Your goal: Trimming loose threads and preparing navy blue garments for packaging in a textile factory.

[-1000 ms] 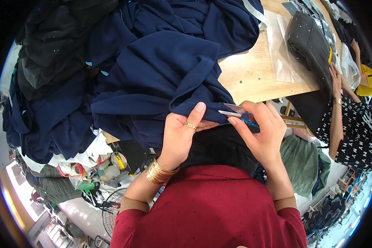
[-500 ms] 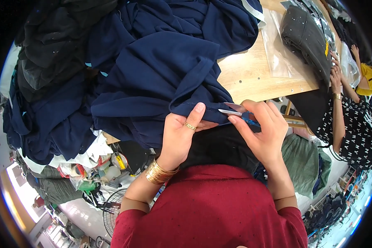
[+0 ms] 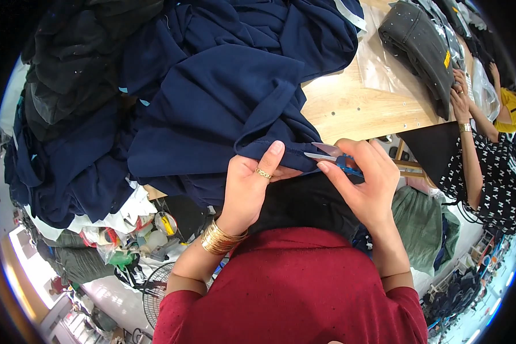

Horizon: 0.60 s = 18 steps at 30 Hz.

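Observation:
A navy blue garment (image 3: 212, 109) lies bunched before me, its near edge pulled toward my body. My left hand (image 3: 257, 178) is closed on that edge, thumb on top and the other fingers mostly beneath the cloth. My right hand (image 3: 364, 178) grips a small pair of thread snips (image 3: 324, 153) with metal blades and a blue part showing between the fingers. The blades point left and stand slightly apart at the garment's seam, right of my left thumb. Whether a thread lies between them is too small to tell.
The wooden table (image 3: 338, 109) carries more navy cloth and a dark pile (image 3: 86, 57) at the left. Across it, a co-worker's hands (image 3: 460, 94) touch a folded dark garment (image 3: 417, 49). Below left stand a fan (image 3: 157, 289) and a heap of scraps; green cloth (image 3: 421, 229) hangs at right.
My hands and the snips stay nearly in place, the garment's folds shifting slightly. At the right, the co-worker's hands and the folded dark garment have moved a little to the left.

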Motion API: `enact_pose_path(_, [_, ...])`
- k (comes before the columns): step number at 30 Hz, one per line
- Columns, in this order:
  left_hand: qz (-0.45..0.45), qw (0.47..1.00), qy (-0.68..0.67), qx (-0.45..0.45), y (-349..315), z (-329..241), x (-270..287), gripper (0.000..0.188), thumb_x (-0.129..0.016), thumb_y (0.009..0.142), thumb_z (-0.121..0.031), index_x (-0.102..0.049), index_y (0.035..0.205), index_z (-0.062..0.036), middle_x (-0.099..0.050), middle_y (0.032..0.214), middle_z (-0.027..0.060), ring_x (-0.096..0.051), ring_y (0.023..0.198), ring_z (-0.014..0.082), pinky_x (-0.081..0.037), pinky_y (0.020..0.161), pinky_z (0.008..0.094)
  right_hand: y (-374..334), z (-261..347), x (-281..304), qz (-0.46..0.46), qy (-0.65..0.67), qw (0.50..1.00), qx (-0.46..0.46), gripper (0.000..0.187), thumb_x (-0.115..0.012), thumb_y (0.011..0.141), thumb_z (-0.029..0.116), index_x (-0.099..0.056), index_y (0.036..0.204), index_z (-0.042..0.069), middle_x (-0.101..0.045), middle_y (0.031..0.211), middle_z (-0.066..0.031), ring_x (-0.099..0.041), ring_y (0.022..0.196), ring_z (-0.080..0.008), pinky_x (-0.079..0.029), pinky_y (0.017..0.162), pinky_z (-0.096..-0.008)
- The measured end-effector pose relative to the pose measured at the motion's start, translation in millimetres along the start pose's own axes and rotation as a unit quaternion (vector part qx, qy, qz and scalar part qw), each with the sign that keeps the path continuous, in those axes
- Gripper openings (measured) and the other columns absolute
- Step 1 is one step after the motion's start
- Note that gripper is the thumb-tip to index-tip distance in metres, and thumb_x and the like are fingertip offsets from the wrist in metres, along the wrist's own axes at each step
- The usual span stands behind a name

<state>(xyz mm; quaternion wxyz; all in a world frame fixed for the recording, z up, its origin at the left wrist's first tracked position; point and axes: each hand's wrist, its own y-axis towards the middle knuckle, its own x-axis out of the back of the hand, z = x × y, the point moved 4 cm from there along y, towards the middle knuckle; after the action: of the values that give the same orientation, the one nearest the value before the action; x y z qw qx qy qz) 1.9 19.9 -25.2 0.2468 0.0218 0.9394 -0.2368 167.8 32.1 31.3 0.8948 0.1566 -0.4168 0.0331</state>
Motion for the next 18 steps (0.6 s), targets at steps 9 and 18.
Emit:
enact_pose_path(9, [0.0,1.0,0.001,-0.006,0.0,-1.3,-0.8,0.036,-0.052,0.092,-0.027,-0.063,0.093,0.007,-0.066,0.087,0.0135,-0.066,0.077,0.0185,-0.053,0.075,0.0296,0.7,3.1,-1.0,0.008,-0.034,0.999,0.031,0.022,-0.073,0.07,0.021,-0.062,0.085,0.009,-0.059,0.07,-0.0004,-0.05,0.058,-0.0189,-0.041,0.053,-0.0289])
enact_pose_path(18, [-0.003,1.0,0.001,-0.002,-0.1,0.5,2.0,0.035,-0.052,0.092,-0.027,-0.062,0.094,0.0066,-0.066,0.087,0.0127,-0.065,0.077,0.0189,-0.053,0.075,0.0302,1.0,3.4,0.6,0.001,-0.004,1.0,0.018,0.021,-0.074,0.069,0.019,-0.062,0.083,0.009,-0.059,0.07,-0.0001,-0.05,0.057,-0.0185,-0.04,0.052,-0.0284])
